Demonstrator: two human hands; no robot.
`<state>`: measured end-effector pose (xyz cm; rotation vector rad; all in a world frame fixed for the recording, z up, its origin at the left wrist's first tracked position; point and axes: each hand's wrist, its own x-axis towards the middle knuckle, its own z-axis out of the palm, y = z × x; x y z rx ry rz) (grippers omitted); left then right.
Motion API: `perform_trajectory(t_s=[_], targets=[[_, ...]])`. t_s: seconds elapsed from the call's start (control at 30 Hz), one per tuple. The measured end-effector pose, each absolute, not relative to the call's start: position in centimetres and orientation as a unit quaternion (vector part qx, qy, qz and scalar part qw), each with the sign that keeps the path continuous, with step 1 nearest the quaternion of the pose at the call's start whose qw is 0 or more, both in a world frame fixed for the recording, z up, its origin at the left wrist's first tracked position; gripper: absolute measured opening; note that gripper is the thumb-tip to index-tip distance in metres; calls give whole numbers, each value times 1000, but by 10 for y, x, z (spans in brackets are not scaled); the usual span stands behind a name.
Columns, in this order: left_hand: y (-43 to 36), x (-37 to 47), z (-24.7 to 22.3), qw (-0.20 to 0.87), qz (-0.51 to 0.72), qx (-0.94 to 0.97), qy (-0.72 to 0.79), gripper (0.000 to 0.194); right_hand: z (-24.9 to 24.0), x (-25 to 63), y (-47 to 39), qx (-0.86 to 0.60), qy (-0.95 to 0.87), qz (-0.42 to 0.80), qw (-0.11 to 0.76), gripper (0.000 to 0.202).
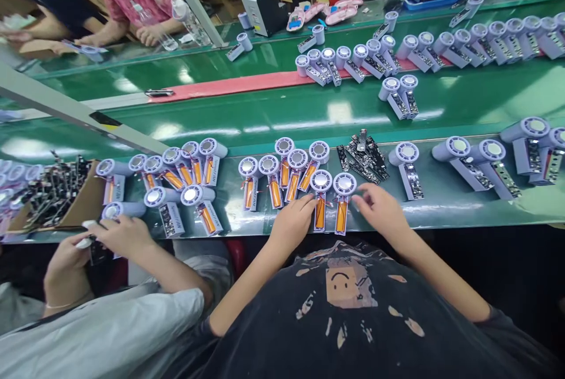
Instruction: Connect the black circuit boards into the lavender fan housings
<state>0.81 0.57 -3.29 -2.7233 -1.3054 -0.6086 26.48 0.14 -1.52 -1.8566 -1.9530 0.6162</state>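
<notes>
Two lilac handheld fans lie side by side at the bench edge in front of me, round heads away from me. Their open handles show orange battery cells and thin wires. My left hand (295, 219) is at the left fan (321, 182), its fingertips together against the handle's side; the thumb is hidden. Just right of the other fan (344, 185), my right hand (380, 209) has its fingers slightly curled and apart, with nothing visible in them. Behind that hand lies a heap of black circuit boards (364, 158).
More open fans (285, 158) lie left of mine; fans with boards fitted (408, 170) lie to the right. A green conveyor (265, 114) runs beyond, with a row of fans (454, 43). At left, a co-worker's hands (126, 235) work beside a cardboard box (83, 202) of boards.
</notes>
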Motion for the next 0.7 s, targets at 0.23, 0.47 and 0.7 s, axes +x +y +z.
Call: perform_trajectory(t_s=[0.23,0.47,0.7], targets=[[-8,0,-14,-27,-251,-873,-416,22,-27,299,44,-690,-713,31,120,35],[-9,-11,-4,-186,-300,-824,-443,20,10,305,30,-676,-680,15,283,30],[-1,17,1,-700,-295,-563,-325,59,29,231,-6,-375,-849,-39,371,14]])
